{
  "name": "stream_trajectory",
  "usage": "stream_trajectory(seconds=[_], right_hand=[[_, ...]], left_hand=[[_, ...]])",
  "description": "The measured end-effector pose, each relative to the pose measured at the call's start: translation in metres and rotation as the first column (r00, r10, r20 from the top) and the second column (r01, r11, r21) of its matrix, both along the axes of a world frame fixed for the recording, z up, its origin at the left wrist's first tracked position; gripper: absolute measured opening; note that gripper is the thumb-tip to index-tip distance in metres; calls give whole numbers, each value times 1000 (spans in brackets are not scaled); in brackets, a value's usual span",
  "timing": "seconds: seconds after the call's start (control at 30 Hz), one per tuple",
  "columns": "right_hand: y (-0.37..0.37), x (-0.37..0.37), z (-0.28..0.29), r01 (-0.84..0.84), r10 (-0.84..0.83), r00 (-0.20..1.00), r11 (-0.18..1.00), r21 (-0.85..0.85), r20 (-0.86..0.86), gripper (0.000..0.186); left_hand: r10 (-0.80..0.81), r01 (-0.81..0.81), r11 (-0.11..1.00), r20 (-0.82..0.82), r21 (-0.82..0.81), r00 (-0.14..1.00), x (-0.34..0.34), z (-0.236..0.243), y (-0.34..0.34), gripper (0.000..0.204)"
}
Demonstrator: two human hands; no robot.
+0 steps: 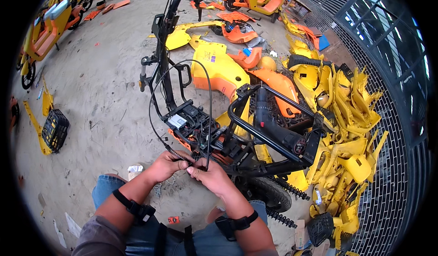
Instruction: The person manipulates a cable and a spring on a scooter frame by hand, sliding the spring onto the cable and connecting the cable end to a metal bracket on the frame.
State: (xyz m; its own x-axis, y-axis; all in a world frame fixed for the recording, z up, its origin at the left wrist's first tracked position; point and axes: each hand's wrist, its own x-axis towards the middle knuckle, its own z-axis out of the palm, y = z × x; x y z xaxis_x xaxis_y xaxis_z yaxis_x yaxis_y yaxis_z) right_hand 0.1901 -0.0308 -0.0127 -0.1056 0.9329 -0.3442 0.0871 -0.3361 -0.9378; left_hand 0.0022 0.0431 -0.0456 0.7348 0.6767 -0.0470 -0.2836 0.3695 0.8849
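My left hand [166, 165] and my right hand [209, 175] meet in front of a stripped scooter frame [235, 112]. Both pinch a thin black cable [210, 102], which arches up from my fingers in a tall loop. A ribbed or spring-like sleeve [179, 154] covers the cable by my left fingers. The exact spot between my fingertips is too small to make out. Just beyond my hands lies the frame's open middle, with wiring and a silver box [178, 121]. A black cordless drill [269, 119] rests on the rear frame tubes.
A rear wheel [273, 196] and coil springs [296, 190] are at the lower right. Yellow body panels [358, 167] are heaped along the brick wall [388, 183]. More yellow and orange panels [214, 69] lie behind the frame. Whole scooters [50, 32] stand far left; a black basket [55, 129] lies nearer.
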Motion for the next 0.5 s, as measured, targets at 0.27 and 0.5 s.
stream_trajectory(seconds=[0.27, 0.5], right_hand=[[4, -6, 20, -41, -43, 923, 977, -209, -383, 41], [5, -1, 17, -67, -22, 909, 978, -198, -417, 29]], left_hand=[[-10, 9, 1000, 42, 25, 999, -13, 25, 10, 32], [-14, 11, 994, 22, 111, 1000, -16, 21, 6, 26]])
